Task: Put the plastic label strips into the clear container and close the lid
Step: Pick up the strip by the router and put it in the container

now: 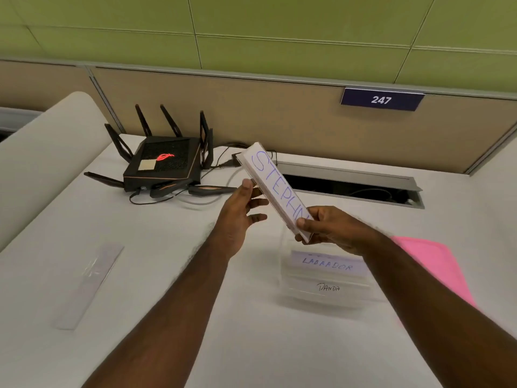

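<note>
My right hand [333, 229] grips the near end of a stack of plastic label strips [272, 186]; the top one bears blue handwriting. The stack is tilted, its far end raised over the desk. My left hand [242, 208] touches the stack's left edge with thumb and fingertips, fingers spread. Below my right hand stands the clear container [324, 281] on the desk, holding strips that read LABRADOR and PANDA. A clear flat strip [89, 284], maybe the lid, lies at the left of the desk.
A black router [165, 166] with several antennas and cables sits at the back left. A cable slot [349, 186] opens in the desk behind the hands. A pink sheet [436, 264] lies at the right. A partition with a sign 247 [382, 99] stands behind.
</note>
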Demonstrator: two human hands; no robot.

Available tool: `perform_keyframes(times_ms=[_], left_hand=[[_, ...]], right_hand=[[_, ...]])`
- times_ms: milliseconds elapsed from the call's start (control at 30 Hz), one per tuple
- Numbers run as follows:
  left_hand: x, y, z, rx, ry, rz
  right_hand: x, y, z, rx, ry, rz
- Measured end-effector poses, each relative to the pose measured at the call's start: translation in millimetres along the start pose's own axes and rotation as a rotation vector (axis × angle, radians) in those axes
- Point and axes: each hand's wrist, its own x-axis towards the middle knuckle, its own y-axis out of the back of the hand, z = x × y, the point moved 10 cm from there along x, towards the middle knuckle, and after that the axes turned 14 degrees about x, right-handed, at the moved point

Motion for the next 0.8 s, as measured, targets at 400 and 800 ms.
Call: perform_keyframes(times_ms=[400, 800], left_hand=[[22.7, -77.0, -18.1, 0.851, 0.000, -0.313], [10.9, -125.5, -57.8, 2.069, -0.408, -0.233]], right_hand=[[-80.4, 148.6, 5.0, -0.812, 0.001, 0.448], [-71.6, 126.6, 46.7, -1.413, 0.059, 0.487]])
